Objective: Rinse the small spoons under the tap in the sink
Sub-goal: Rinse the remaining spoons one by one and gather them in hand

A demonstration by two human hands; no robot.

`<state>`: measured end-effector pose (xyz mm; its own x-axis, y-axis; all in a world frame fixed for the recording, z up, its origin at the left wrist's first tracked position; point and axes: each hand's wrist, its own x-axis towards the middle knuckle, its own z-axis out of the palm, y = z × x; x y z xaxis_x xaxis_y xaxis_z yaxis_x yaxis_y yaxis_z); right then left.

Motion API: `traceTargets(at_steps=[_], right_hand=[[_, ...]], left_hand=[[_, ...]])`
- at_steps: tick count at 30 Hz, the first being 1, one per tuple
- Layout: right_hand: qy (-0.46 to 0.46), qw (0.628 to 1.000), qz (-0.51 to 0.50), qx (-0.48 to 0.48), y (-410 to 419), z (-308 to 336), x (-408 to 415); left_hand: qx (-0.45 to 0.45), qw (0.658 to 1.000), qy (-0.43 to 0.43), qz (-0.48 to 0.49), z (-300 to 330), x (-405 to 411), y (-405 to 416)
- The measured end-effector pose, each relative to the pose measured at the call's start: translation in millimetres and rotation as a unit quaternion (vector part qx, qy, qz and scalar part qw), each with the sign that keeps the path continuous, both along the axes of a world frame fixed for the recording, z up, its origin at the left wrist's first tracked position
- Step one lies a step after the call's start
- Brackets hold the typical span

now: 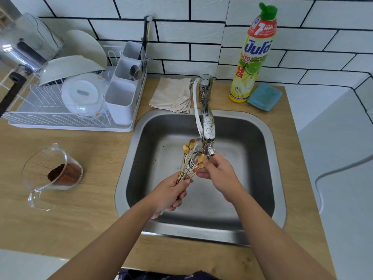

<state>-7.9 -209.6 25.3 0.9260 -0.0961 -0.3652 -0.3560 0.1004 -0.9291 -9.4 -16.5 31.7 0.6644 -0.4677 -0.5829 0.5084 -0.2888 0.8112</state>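
The left hand (171,190) grips a bunch of spoons (188,160) by their handles, bowls fanned up toward the tap (207,126) at the frame's centre, over the sink (262,158). The right hand (218,172) curls its fingers around the bowl of one gold spoon just below the tap's nozzle; whether water runs cannot be told. Behind the sink, a folded cloth (171,93) lies left of the tap, a soap bottle (252,55) and blue sponge (264,97) right of it. At upper left a rack (66,120) holds bowls and plates. At middle left a clear jug (52,172) lies tipped with brown grounds inside.
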Motion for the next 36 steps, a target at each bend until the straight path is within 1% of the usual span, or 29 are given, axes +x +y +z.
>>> traceTargets(at_steps=[4,8,10,12,15,17,20,24,27,30,32,34,36], right_hand=[[-0.026,0.998,-0.052,0.005,3,0,1],[-0.038,0.998,-0.03,0.038,0,1,-2],[-0.041,0.998,-0.011,0.043,-1,1,-3],[-0.036,0.999,-0.017,0.036,0,0,-4],[-0.011,0.998,-0.054,-0.003,2,-3,-2],[0.001,0.997,-0.068,-0.033,3,-5,0],[0.003,0.997,-0.075,-0.022,6,-4,2],[-0.018,0.998,-0.06,-0.024,6,-5,0],[-0.007,0.998,-0.059,-0.026,4,-5,1],[0.017,1.0,-0.025,-0.007,0,-4,2],[0.017,1.0,-0.01,-0.003,-2,-3,3],[0.009,1.0,-0.027,0.008,-1,-2,5],[0.0,0.998,-0.056,-0.014,-1,0,8]], left_hand=[[-0.023,0.999,0.038,0.015,1,1,-3],[-0.041,0.996,0.062,0.044,1,1,-3],[-0.036,0.996,0.06,0.062,1,1,-3],[-0.022,0.996,0.046,0.071,0,1,-3],[-0.006,0.998,0.027,0.059,0,-1,-4],[-0.007,0.999,0.03,0.044,1,-1,-4],[-0.01,0.999,0.047,0.016,3,0,-2],[-0.023,0.997,0.069,-0.033,9,1,-3],[-0.036,0.996,0.08,-0.017,10,-1,-7],[-0.043,0.994,0.096,-0.001,10,-3,-7],[-0.043,0.994,0.102,-0.003,8,-5,-5],[-0.04,0.994,0.104,-0.007,7,-7,-4],[-0.04,0.994,0.105,-0.008,6,-7,-2]])
